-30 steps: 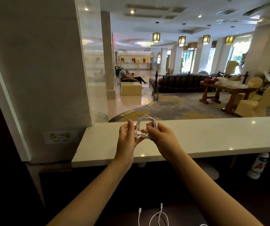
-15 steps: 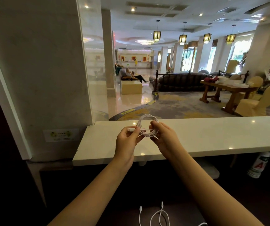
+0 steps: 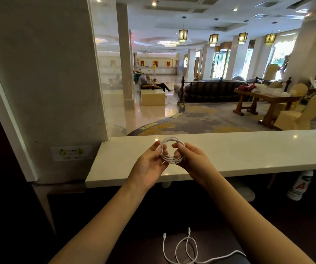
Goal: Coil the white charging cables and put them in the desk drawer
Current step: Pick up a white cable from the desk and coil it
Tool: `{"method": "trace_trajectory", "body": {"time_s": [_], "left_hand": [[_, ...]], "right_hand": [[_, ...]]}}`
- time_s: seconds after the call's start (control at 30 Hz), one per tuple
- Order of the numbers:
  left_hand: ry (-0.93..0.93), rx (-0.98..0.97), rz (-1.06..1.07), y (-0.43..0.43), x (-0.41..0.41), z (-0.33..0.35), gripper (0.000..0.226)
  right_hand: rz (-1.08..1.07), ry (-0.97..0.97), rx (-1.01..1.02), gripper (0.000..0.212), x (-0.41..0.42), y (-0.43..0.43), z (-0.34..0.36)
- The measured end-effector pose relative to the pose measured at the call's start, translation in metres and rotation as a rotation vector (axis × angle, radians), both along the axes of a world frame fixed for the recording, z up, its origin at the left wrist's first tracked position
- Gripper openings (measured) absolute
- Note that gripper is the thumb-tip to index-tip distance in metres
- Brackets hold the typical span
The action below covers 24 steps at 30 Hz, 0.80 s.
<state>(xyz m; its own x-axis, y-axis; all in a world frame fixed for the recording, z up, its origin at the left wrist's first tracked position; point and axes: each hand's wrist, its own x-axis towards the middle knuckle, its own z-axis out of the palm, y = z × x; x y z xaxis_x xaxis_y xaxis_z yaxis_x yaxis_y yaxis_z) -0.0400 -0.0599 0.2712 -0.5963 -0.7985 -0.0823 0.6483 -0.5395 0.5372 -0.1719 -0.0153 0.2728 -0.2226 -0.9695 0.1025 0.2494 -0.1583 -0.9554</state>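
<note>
We are holding the coiled white cable (image 3: 171,151) above the pale worktop (image 3: 248,155), left hand (image 3: 149,164) and right hand (image 3: 191,161) both clamping it in a finger grip. A loose white cable (image 3: 185,250) is lying below on the dark surface.

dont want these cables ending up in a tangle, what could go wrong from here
1. The coiled cable is pinched only between the fingertips of the left hand and right hand, with nothing tying it; if either grip loosens, the loops may spring open.
2. It is held above the white counter, so a slip would probably drop it there, uncoiled.
3. The loose cable on the dark desk below crosses itself and could knot when lifted.
</note>
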Motion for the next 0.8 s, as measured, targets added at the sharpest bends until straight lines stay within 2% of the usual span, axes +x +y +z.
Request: {"method": "trace_trajectory", "body": {"time_s": [0.27,0.43,0.53,0.8], "left_hand": [[-0.003,-0.012,0.034,0.005,-0.004,-0.013,0.023],[-0.152,-0.03,-0.027,0.002,0.007,-0.034,0.016],[-0.238,-0.048,-0.064,0.006,0.016,-0.06,0.018],[-0.788,-0.225,-0.114,0.021,0.031,-0.131,0.016]], "right_hand": [[0.041,0.072,0.004,0.015,-0.007,0.004,-0.016],[0.065,0.208,0.1,0.024,-0.01,0.015,-0.03],[0.056,0.244,0.175,0.014,-0.009,0.021,-0.053],[0.101,0.239,0.395,0.01,-0.01,0.033,-0.134]]}}
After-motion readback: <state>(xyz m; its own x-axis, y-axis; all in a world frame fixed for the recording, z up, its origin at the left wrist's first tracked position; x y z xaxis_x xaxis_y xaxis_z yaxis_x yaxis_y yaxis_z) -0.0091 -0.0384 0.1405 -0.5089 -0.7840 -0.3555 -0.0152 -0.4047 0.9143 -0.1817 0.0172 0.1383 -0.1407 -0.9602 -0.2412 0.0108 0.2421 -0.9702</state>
